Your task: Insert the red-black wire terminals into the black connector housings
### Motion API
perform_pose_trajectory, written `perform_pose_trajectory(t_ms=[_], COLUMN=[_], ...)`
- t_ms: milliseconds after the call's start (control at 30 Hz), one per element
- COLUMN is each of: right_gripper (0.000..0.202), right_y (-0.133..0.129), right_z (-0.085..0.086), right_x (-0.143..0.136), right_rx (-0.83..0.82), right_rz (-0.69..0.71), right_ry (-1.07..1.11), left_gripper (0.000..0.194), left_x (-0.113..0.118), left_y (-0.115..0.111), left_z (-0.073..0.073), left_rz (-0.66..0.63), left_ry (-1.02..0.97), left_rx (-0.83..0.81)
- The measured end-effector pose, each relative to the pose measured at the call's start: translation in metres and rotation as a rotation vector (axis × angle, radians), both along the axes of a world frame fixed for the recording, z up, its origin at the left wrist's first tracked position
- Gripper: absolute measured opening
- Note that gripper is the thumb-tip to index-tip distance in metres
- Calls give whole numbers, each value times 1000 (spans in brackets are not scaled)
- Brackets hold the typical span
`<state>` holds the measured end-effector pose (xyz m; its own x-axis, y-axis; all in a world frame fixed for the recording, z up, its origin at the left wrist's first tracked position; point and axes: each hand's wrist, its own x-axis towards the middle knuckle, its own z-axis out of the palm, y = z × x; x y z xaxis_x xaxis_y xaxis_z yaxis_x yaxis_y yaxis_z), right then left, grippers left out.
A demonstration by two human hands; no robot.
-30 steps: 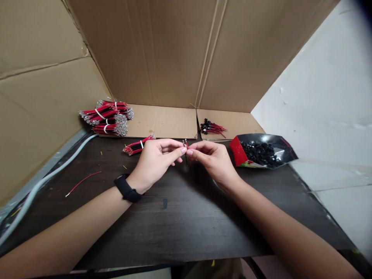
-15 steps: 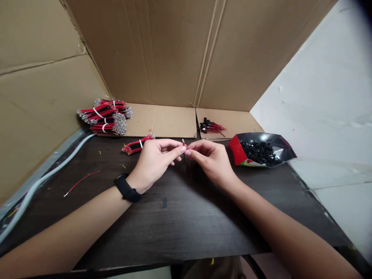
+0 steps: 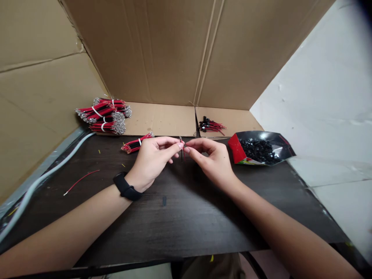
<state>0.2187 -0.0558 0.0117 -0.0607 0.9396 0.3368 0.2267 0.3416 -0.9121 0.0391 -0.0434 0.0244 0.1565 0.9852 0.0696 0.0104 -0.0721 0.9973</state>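
My left hand (image 3: 157, 157) pinches a red and black wire pair (image 3: 182, 152) between thumb and index finger. The silvery tips of these wires point up and their tails hang below the fingers. Just to the right, my right hand (image 3: 213, 157) has thumb and index finger closed at the edge of the red wire; what lies between those fingertips is too small to make out. Behind my left hand lies a banded bundle of red and black wires (image 3: 132, 146), partly covered by the hand.
Several banded wire bundles (image 3: 106, 116) are stacked at the back left. Wires with black connectors (image 3: 210, 124) lie on cardboard at the back. A box (image 3: 238, 149) on the right holds small black connectors (image 3: 260, 151). A loose red wire (image 3: 81, 181) and grey cable (image 3: 43, 178) are left.
The wires have shifted slightly left with my left hand. The fingertips of my two hands, close together before, now have a small gap between them.
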Motion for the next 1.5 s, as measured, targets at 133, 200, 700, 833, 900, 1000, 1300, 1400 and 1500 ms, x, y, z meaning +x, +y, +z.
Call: perform_pose_trajectory(t_ms=[133, 200, 700, 833, 900, 1000, 1300, 1400, 1500], right_gripper=[15, 16, 14, 15, 17, 17, 15, 15, 13], right_y=[0, 0, 2, 1, 1, 0, 1, 0, -1], right_z=[-2, -3, -6, -7, -7, -7, -6, -4, 1], right_x=[-3, -4, -1, -3, -4, -4, -2, -2, -3], right_rx=[-80, -131, -149, -130, -152, -170, -148, -138, -88], right_rz=[45, 63, 39, 49, 73, 85, 56, 52, 41], right_ry=[89, 130, 118, 140, 178, 196, 76, 51, 29], left_gripper=[19, 19, 18, 18, 17, 15, 24, 20, 19], left_x=[2, 3, 5, 5, 5, 5, 3, 3, 4], left_y=[-1, -1, -2, -2, -3, -3, -2, -3, -3], left_z=[-1, -2, -5, -4, -3, -4, -3, 0, 1], left_rz=[28, 33, 25, 13, 6, 7, 102, 105, 76], left_ry=[-29, -36, -5, -15, -23, -27, 28, 64, 47], left_rx=[-9, -5, 13, 2, 6, 28, 66, 96, 95])
